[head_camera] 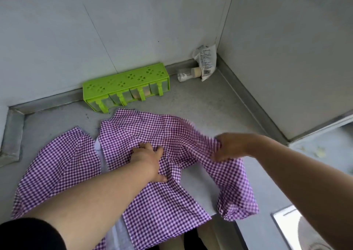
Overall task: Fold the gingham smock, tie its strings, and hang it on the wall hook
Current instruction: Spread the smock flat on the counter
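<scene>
Fig.: head view, as I see it from my remote seat. Landmark = green rack (pixel 126 86) at the back wall.

Containers: rack holds four clear drawers w/ green handles; one right of centre shows a tan lump inside, contents of the others I can't tell. Right of rack, in the corner, a small clear bottle (pixel 188 74) w/ tan cap lies on its side, touching a white printed pouch (pixel 205 63) that leans on the wall.

Smock (pixel 162 196): purple-white gingham, spread on the grey counter (pixel 219 106) just in front of rack; its far collar edge nearly meets the rack's drawers. Near hem hangs over the counter's front edge; one sleeve end droops off that edge, front-right of rack.

Left hand (pixel 150 161): fingers spread flat, pressing the cloth down mid-smock, grasping nothing. Right hand (pixel 232 146): blurred, fingers pinching a gathered fold of smock, lifted off the counter.

Open room: bare counter btwn smock and the right wall's raised lip; narrow strip left of rack by a step in the counter edge.
</scene>
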### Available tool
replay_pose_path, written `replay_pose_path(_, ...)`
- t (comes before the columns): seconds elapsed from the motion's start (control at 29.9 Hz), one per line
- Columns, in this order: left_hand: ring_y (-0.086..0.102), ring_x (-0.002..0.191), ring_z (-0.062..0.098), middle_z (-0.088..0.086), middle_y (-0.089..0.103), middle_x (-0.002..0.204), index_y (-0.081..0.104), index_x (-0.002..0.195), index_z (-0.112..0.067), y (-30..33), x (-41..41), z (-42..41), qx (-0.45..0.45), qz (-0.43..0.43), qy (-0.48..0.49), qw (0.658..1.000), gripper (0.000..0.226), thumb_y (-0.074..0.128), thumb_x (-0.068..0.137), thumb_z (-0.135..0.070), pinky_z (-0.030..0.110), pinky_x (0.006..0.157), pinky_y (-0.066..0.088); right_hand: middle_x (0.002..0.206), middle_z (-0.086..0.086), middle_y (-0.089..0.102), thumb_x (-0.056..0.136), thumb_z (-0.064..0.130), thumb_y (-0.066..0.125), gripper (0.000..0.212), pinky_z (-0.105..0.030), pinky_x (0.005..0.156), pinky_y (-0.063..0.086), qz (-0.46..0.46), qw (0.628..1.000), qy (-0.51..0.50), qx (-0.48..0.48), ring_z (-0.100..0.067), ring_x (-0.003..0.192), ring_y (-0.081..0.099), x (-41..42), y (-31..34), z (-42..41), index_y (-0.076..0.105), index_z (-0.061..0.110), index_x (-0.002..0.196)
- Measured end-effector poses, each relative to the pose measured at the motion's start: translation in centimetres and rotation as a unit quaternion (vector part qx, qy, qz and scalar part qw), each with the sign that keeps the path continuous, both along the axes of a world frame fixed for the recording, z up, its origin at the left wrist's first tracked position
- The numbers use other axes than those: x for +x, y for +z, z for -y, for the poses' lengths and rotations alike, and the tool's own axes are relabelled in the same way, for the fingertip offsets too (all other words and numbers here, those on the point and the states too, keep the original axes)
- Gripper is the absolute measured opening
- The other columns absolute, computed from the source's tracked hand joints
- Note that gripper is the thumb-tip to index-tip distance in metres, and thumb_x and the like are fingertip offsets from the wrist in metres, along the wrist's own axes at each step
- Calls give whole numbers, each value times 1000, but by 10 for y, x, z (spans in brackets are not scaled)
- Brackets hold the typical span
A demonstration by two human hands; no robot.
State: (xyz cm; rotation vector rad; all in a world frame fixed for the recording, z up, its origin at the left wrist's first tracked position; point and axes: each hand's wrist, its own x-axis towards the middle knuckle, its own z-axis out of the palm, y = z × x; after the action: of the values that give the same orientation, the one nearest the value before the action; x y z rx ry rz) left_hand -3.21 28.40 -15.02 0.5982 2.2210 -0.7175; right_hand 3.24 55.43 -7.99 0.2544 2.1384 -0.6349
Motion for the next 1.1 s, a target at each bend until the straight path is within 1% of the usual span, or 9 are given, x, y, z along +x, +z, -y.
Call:
replay_pose_path(0.1, 26, 152, 51, 33, 11, 166, -8, 167, -27, 3, 0, -2, -1, 5, -3, 1000, 131, 60, 75, -92, 58, 121, 36, 114, -2, 72, 96, 41, 60, 37, -41, 97, 57, 21, 965, 195, 173, -21, 102, 68, -8, -12, -10, 69, 15, 121)
replay_pose_path(0.2, 26, 151, 53, 35, 10, 166, -8, 167, -27, 2, 0, -1, 7, 3, -5, 1000, 132, 60, 74, -91, 59, 123, 32, 119, -11, 70, 97, 22, 49, 27, -45, 90, 58, -172, 927, 53, 328, -31, 108, 69, -34, 3, -35, 66, 16, 118)
replay_pose_path(0.3, 23, 152, 56, 36, 6, 167, -8, 167, -28, 2, 1, 4, 27, -4, -1, 1000, 131, 61, 75, -91, 59, 123, 31, 130, -19, 58, 93, 14, 47, 42, -50, 95, 50, -331, 828, -13, 453, -40, 118, 59, -52, 20, -37, 53, 13, 135)
replay_pose_path(0.5, 17, 156, 52, 28, -4, 172, -9, 167, -33, 5, 1, 25, 86, 3, 3, 996, 123, 55, 79, -91, 57, 117, 40, 159, -5, 37, 100, 34, 51, 56, -53, 109, 46, -261, 932, 147, 203, -31, 140, 45, -31, -29, 53, 35, 31, 153)
replay_pose_path(0.74, 16, 158, 31, 11, 8, 174, 16, 165, -20, 11, -2, 115, 165, -67, -11, 984, 100, 55, 91, -75, 55, 128, 21, 163, -6, 29, 87, 71, 58, 90, -60, 109, 46, -148, 946, 114, 267, -35, 147, 38, -36, -74, 60, 25, 28, 159)
replay_pose_path(0.87, 8, 161, 38, 12, -2, 176, 1, 167, -27, -5, 22, 205, 143, -60, 124, 980, 122, 59, 78, -87, 55, 128, 25, 135, -10, 47, 90, 37, 59, 57, -46, 92, 53, -202, 899, 159, 355, -32, 120, 55, -56, -51, 115, 46, 16, 142)
replay_pose_path(0.97, -10, 161, 43, 12, -25, 173, -22, 164, -33, -15, 25, 221, 133, -18, 129, 982, 138, 58, 70, -95, 61, 128, 18, 132, -3, 53, 92, 21, 52, 44, -44, 85, 54, -339, 854, 383, 89, -29, 111, 62, -22, -58, 204, 55, 22, 136)
replay_pose_path(1.04, -10, 161, 45, 15, -27, 172, -25, 163, -30, -17, 22, 213, 129, -24, 115, 985, 144, 54, 65, -100, 62, 128, 18, 145, 2, 54, 94, 20, 58, 47, -44, 93, 54, -280, 803, 520, -78, -27, 123, 61, 16, -69, 245, 55, 26, 140)
replay_pose_path(1.1, -8, 161, 46, 16, -26, 173, -24, 164, -28, -22, 24, 222, 131, -28, 127, 983, 145, 53, 64, -101, 62, 128, 18, 145, 0, 54, 96, 21, 62, 45, -45, 91, 57, -220, 759, 608, -72, -29, 124, 61, 35, -82, 278, 54, 21, 141)
